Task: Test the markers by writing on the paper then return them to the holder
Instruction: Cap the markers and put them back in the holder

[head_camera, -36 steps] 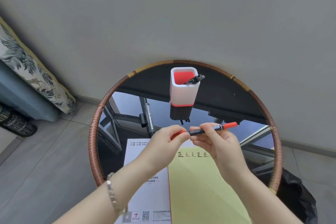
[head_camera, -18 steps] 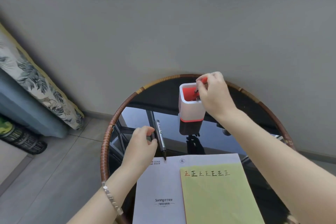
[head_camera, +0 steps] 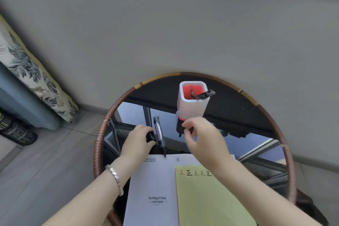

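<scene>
A white holder [head_camera: 192,105] with a red inside stands at the back of the round glass table and has markers [head_camera: 205,94] sticking out of it. On the glass left of the holder lies a black marker [head_camera: 158,130], uncapped, its tip touching the white booklet [head_camera: 152,187]. My left hand [head_camera: 136,143] lies beside this marker and pinches a small black piece, apparently its cap [head_camera: 150,136]. In front of the holder hovers my right hand [head_camera: 203,139], fingers loosely curled and holding nothing. The yellow paper [head_camera: 207,200] lies on the booklet and carries a row of written characters.
The table's woven rim [head_camera: 100,141] curves round the left side, with grey wall [head_camera: 165,33] close behind it. A patterned cushion [head_camera: 34,77] leans at the left, with dark slippers [head_camera: 16,130] on the tiled floor below.
My right hand put the red-capped marker into the holder and drew back towards me, now holding nothing. My left hand reached the black marker on the glass and closed on the black piece.
</scene>
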`<action>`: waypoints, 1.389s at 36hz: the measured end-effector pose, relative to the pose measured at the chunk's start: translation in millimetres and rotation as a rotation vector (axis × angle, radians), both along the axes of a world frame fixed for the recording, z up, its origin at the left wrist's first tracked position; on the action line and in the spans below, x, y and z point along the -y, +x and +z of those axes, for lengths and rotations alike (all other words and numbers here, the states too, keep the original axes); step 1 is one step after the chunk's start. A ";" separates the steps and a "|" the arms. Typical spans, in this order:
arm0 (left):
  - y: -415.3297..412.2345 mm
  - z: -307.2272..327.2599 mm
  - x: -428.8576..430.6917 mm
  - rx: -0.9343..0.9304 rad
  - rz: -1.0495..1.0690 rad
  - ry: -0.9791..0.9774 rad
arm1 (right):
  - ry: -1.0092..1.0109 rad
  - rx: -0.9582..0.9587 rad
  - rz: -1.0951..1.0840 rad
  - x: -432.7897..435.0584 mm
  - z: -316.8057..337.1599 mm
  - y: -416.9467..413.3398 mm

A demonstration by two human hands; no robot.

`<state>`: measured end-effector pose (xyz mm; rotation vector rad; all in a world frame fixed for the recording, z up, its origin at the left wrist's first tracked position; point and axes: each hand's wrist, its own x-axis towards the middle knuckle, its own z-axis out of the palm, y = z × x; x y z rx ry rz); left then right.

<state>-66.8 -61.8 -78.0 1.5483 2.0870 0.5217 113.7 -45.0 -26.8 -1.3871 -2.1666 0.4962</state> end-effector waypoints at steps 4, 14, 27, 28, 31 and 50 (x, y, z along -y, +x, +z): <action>-5.8 6.0 12.1 0.054 0.086 0.068 | -0.259 0.075 0.017 4.6 -13.7 -26.1; -23.3 41.6 51.4 0.241 0.178 0.191 | -0.434 0.363 -0.133 -25.0 -39.3 -92.6; 21.4 54.8 58.4 0.670 0.256 0.180 | -0.493 -0.322 -0.070 11.7 11.4 5.2; 28.1 57.2 58.1 0.718 0.267 0.167 | -0.491 -0.353 -0.095 16.5 14.2 15.5; 46.8 61.8 59.7 0.835 0.280 0.123 | -0.499 -0.456 -0.167 31.3 18.1 42.4; 90.9 74.5 83.7 1.010 0.105 -0.029 | -0.481 -1.126 -0.382 72.6 32.1 75.1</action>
